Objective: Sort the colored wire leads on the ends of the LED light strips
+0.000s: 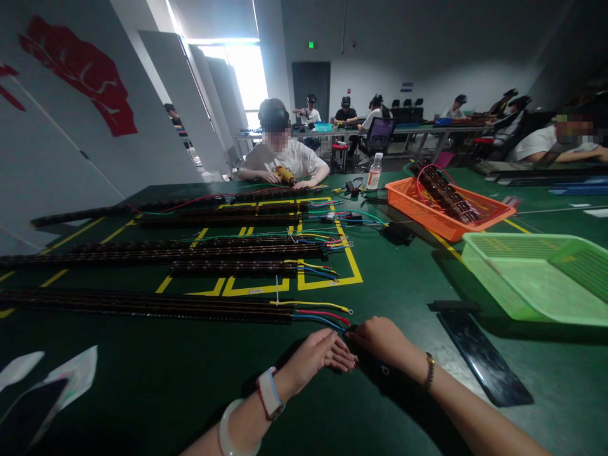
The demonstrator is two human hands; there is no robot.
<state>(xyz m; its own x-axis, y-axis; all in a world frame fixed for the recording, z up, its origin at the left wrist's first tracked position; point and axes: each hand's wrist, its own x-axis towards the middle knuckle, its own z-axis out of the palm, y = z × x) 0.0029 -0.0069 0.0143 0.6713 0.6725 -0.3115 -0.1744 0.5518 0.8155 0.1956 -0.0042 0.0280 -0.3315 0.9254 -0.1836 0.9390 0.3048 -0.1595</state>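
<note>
A long dark bundle of strips (190,307) lies across the green table in front of me. From its right end come a yellow wire (313,304) with a ring terminal, a red wire (327,315) and a blue wire (320,321). My right hand (387,342) is closed in a pinch at the blue wire's end; its fingertips are partly hidden. Just beside it, my left hand (325,353) lies with its fingers stretched out and the palm partly turned up, the thumb close to the blue wire. A small ring terminal (385,370) shows below my right hand.
More wired bundles (251,250) lie beyond, over yellow tape lines. To the right are a green basket (489,272), an orange basket (408,206) holding bundles, and a dark phone-like slab (484,358). A bottle (375,172) stands near a person (285,152) seated opposite.
</note>
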